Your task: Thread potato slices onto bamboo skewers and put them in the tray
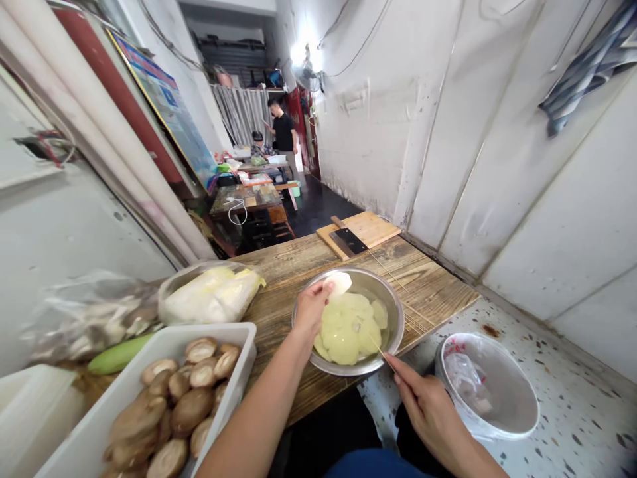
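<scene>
Between the fingers and thumb of my left hand [313, 307] is a pale potato slice [340, 284], held over the far left side of a metal bowl [397, 312]. More thin yellowish potato slices [346, 332] lie overlapping in the bowl. My right hand [423, 398], at the near right of the bowl, pinches a thin wooden skewer [379, 348]. Its tip points up and left over the slices; whether it touches them I cannot tell. Several loose skewers [415, 317] rest on the table just right of the bowl.
A cleaver [350, 240] lies on a cutting board [374, 229] at the table's far end. To the left are a white tray [250, 345] of mushrooms [192, 408], a bagged cabbage [209, 293] and a green vegetable [119, 355]. A lined bin [520, 398] stands right. Two people are in the background.
</scene>
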`<state>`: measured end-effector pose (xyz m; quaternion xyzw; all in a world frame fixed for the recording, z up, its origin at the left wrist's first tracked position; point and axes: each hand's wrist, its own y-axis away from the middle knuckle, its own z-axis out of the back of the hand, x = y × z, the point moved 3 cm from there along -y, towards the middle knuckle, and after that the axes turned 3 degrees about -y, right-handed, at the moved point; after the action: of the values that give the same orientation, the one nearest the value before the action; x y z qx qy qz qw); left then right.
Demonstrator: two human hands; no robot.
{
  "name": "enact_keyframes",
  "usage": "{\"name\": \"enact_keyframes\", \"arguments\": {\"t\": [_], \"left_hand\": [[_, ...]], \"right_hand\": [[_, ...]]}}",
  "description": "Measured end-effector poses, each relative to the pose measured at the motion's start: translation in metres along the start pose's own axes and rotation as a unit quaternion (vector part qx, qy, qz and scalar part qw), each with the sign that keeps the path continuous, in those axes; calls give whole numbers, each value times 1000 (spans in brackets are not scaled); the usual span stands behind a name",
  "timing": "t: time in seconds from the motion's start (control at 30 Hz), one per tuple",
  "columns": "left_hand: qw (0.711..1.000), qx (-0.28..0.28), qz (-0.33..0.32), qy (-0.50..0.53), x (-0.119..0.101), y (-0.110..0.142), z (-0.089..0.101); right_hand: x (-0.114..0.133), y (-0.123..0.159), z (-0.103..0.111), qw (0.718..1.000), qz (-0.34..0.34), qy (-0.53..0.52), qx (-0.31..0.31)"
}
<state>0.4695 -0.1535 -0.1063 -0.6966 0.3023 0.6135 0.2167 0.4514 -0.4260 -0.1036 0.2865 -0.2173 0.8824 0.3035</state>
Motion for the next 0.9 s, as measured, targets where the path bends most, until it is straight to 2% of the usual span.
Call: {"name": "enact_keyframes", "arguments": {"t": [0.33,0.9], "left_hand": [[999,11,15,36,2,-1,-2],[999,32,-1,18,-4,2,-4]], "right_hand": [[-1,-7,0,1000,-2,-13,-18],[6,-14,-1,998,-12,-62,-19]]}}
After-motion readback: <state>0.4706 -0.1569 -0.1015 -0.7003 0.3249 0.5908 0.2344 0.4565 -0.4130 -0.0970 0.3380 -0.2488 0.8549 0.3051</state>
